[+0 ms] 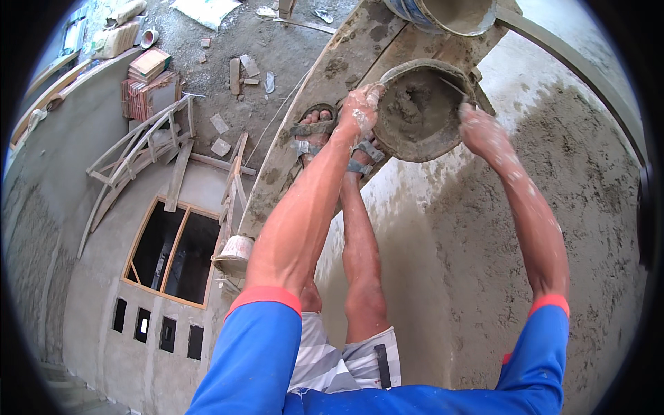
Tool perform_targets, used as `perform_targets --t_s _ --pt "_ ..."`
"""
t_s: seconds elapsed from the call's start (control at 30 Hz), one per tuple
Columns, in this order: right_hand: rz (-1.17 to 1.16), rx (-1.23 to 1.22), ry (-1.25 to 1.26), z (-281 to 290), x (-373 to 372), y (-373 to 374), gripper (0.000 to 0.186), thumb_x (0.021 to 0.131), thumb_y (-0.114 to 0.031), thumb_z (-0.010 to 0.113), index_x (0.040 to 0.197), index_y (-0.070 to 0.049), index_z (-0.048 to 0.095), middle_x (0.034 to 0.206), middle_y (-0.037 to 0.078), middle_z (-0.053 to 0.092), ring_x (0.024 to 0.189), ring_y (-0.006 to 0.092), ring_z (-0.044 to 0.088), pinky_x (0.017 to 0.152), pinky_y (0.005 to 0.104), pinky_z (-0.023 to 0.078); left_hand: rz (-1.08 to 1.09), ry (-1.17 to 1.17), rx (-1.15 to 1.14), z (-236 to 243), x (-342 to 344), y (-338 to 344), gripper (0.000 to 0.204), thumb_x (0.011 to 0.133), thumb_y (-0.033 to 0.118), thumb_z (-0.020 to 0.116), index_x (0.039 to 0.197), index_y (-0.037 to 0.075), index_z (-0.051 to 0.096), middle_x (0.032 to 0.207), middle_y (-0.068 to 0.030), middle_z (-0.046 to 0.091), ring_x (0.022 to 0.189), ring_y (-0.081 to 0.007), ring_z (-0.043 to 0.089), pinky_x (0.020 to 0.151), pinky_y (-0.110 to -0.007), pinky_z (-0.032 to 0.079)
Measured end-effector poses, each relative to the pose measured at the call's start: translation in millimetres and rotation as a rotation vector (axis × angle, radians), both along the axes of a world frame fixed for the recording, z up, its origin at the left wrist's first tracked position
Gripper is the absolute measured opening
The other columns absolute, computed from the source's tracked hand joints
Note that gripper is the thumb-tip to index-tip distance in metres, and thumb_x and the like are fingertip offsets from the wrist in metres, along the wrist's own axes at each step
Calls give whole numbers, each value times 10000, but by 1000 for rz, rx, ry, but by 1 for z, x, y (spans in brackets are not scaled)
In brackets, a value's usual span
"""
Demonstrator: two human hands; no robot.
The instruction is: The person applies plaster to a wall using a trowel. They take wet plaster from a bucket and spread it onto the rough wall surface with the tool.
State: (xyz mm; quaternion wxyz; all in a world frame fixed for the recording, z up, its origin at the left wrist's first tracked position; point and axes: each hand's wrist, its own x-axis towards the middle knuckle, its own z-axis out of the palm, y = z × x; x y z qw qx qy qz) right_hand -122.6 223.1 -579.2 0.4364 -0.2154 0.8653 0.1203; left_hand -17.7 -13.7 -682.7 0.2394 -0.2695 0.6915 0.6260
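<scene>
A round, mortar-caked pan [391,142] stands on the plank scaffold in front of me, with wet grey mortar [415,104] heaped inside. My left hand [361,111] is closed on the pan's left rim, its fingers smeared with mortar. At the right rim, my right hand [482,131] is closed round a trowel [453,86]; only its thin edge shows, slanting over the mortar. Part of the trowel is hidden by that hand. Both forearms are splashed with mortar.
My sandalled feet stand on the scaffold planks [283,159]. Beyond the pan is a bucket [460,17]. A freshly plastered wall [526,242] rises at the right. Far below on the left lie stacked tiles [149,93], wooden frames [145,149] and rubble; a small white bucket [236,249] is near my left elbow.
</scene>
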Motion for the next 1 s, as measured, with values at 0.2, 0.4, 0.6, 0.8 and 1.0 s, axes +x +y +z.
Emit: perform_targets --t_s 0.2,0.4,0.6,0.8,1.0 --pt "14 -71 -61 -40 46 -23 152 833 -61 543 973 -11 575 918 202 678 871 362 683 758 470 551 39 -45 -55 0 6 0 320 960 251 514 1139 32 665 1101 -216 663 1053 -373 621 899 -393 469" --pt "-35 64 -157 34 47 -30 146 841 -79 531 953 5 570 926 216 679 909 356 680 771 460 551 -16 70 -141 -10 16 -3 313 954 241 516 1131 34 669 1083 -210 670 1052 -368 624 900 -401 470" --pt "43 27 -173 55 8 16 220 854 -108 519 1017 30 572 924 242 671 945 355 665 785 440 545 48 26 -104 -2 10 -1 313 956 257 517 1111 35 674 1060 -208 673 1034 -369 627 877 -405 478" --pt "-211 -105 -430 -61 29 34 368 848 -182 588 1106 72 518 855 203 665 719 278 673 654 377 554 11 66 -98 -2 6 7 291 964 234 504 1084 28 671 1038 -194 678 1006 -369 632 854 -404 485" --pt "-1130 -201 -437 -28 77 8 389 876 -205 574 1117 88 487 811 157 630 570 217 627 559 362 530 11 33 -40 1 7 3 296 972 228 499 1102 19 664 1032 -195 683 977 -337 646 831 -375 481"
